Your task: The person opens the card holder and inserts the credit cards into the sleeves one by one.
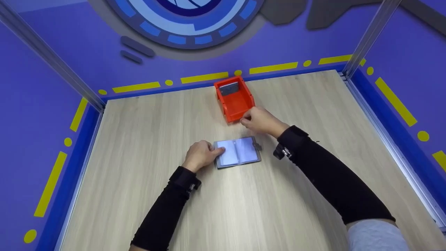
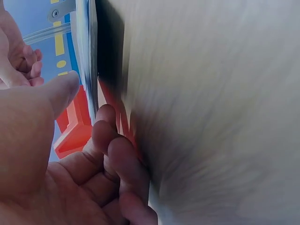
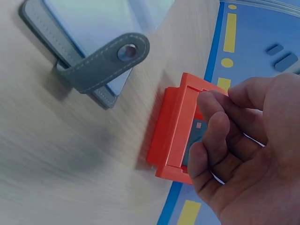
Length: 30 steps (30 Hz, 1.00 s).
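Hands: left (image 1: 201, 154) round cardholder (image 1: 239, 152), right (image 1: 262, 121) curled

The card holder's cover (image 3: 40, 26) looks like matt leather or imitation leather, stitched in thread, its strap (image 3: 93, 70) bearing a shiny metal snap (image 3: 127, 52). Its pages (image 1: 228, 153) are smooth, glossy clear plastic. The bin (image 3: 165, 131) is smooth, hard plastic with a slight sheen. The tabletop (image 1: 146, 139) has a satin wood-grain finish; the posts (image 1: 374, 33) are bare metal; the arm sleeves (image 1: 331, 174) are matt cloth.
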Each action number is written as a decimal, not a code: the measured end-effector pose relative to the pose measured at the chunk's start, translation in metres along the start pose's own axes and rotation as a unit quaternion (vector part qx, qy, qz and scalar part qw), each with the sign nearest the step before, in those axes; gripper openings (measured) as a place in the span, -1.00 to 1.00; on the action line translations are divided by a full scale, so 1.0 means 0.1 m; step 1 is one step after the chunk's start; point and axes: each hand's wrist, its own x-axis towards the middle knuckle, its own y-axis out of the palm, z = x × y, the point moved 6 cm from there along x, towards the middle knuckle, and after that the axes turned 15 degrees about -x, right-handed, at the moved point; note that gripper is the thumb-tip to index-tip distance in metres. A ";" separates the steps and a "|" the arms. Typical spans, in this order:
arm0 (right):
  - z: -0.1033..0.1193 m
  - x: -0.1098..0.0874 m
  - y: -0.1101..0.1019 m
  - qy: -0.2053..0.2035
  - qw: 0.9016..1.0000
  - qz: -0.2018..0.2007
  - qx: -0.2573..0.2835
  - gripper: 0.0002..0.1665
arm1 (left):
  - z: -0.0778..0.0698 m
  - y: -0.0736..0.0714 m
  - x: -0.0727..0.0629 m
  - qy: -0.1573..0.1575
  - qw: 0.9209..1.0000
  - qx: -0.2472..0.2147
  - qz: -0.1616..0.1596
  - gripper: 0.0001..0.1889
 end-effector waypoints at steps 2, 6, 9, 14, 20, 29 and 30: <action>-0.02 0.03 -0.01 0.008 1.000 0.002 -0.002 -0.66 | 0.00 0.00 0.00 0.004 1.000 -0.001 0.002 -0.39; -0.04 0.10 -0.06 0.017 1.000 0.000 -0.012 -0.68 | -0.01 -0.01 0.00 0.010 1.000 -0.001 0.004 -0.41; -0.05 0.16 -0.12 0.022 1.000 -0.006 -0.021 -0.68 | 0.00 -0.01 0.00 0.011 1.000 -0.003 0.005 -0.41; -0.05 0.29 -0.26 0.040 0.997 -0.030 -0.050 -0.66 | 0.01 -0.01 0.00 0.015 1.000 -0.007 0.004 -0.41; -0.12 0.50 -0.37 0.054 0.989 -0.069 -0.121 -0.69 | 0.02 0.02 0.01 0.021 1.000 -0.014 0.001 -0.41; -0.19 0.98 -0.40 0.047 0.983 -0.086 -0.156 -0.73 | 0.06 0.03 0.03 0.016 0.999 -0.029 -0.001 -0.41; -0.19 1.02 -0.40 0.042 0.981 -0.090 -0.165 -0.74 | 0.05 0.03 0.03 0.018 0.999 -0.030 -0.002 -0.41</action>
